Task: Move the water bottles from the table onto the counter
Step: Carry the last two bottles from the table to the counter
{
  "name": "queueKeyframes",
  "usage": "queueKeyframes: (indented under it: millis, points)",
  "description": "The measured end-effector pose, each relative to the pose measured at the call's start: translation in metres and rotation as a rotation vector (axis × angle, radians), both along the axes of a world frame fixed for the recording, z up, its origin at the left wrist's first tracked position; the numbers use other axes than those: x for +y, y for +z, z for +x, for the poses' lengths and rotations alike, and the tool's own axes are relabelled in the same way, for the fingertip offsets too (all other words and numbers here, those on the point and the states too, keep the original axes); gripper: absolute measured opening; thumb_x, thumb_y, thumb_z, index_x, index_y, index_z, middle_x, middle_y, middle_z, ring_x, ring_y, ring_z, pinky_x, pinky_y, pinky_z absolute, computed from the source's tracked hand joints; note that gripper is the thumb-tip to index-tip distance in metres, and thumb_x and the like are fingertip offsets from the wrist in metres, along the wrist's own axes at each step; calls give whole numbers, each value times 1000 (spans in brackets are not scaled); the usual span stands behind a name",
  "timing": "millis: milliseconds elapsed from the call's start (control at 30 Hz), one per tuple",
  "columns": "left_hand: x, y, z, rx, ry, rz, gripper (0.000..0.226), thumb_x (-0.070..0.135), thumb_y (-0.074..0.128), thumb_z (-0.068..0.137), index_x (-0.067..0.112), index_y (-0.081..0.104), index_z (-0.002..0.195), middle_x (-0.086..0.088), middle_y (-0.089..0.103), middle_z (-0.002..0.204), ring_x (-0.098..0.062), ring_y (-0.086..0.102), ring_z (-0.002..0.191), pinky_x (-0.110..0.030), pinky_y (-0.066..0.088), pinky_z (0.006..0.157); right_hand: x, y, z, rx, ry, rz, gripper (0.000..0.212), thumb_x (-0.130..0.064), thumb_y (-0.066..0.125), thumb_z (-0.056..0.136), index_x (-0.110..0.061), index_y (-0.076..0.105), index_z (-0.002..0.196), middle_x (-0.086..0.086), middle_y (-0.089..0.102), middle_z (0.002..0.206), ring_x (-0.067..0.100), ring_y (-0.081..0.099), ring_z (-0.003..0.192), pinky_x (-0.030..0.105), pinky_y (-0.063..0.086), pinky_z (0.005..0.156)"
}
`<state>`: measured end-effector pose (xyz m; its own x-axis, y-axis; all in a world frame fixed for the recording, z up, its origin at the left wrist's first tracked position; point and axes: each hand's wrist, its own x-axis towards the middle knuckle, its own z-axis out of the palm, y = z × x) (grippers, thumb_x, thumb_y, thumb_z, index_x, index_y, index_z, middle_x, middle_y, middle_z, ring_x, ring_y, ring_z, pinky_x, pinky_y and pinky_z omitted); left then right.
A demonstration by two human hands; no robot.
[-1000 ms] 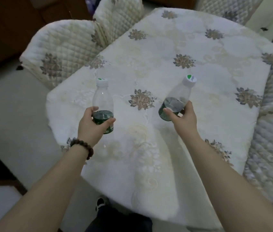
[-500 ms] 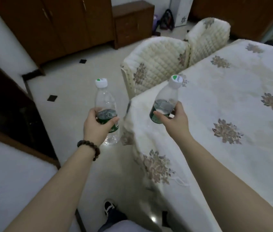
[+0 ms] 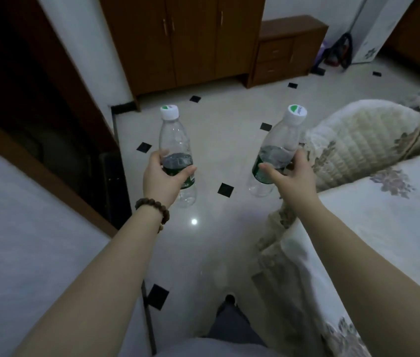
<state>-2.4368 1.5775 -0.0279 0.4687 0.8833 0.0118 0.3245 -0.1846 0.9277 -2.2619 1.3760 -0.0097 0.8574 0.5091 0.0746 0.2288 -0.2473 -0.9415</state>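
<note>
Pale floor tiles lie under both bottles, which are carried in the air between the cloth-covered desk and a white surface at left. The left hand wraps the left bottle at its label; the right hand wraps the tilted right bottle likewise. Thin clear plastic, partly filled: probably light and squashy, best gripped mid-body.

Green-labelled bottles — black-diamond floor

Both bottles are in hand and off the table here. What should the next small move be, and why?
Probably keep turning left and carry both toward the white surface at lower left, likely the counter. The left hand grips one bottle and the right hand the other bottle, both over bare floor, with the table off to the right.
</note>
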Motion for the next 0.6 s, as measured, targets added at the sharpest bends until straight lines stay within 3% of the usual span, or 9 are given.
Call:
queueKeyframes:
  millis: [67,167,300,367,467,600]
  points:
    - [23,-4,12,-2,-6,-1,65,38,84,63,27,48,117,11,54,109,-7,52,97,-3,35,67,25,-4,15,5,0,-4,42,-38,76,73,-27,51,105,-20,60,99,-13,55,89,7,44,66]
    - [61,-12,41,5,-48,5,64,38,85,63,29,46,114,9,56,110,-9,55,99,-9,40,72,67,-12,45,9,-28,1,41,-34,77,73,-24,52,103,-19,61,97,-20,53,84,1,42,61]
    - [122,-21,104,23,-118,4,69,39,84,63,24,47,119,3,58,117,-13,56,104,-20,45,80,124,-26,103,35,-60,26,44,-30,78,72,-21,52,106,-15,62,98,-14,57,85,7,47,65]
    - [155,-21,145,24,-135,10,69,39,83,64,25,46,120,3,57,118,-13,55,104,-17,44,76,154,-33,140,47,-87,26,45,-32,78,70,-22,52,105,-16,63,97,-9,58,86,14,49,69]
    - [199,-16,213,25,-174,-14,66,36,83,65,26,46,119,5,57,116,-11,54,101,-9,40,68,194,-36,197,88,-116,26,43,-36,78,68,-30,51,102,-20,63,94,-13,58,85,12,47,66]
    - [243,-8,297,33,-238,-37,66,33,84,66,25,46,119,5,57,117,-10,54,102,-8,39,67,233,-32,264,99,-196,26,45,-36,78,67,-30,52,104,-18,64,98,-3,59,93,18,48,71]
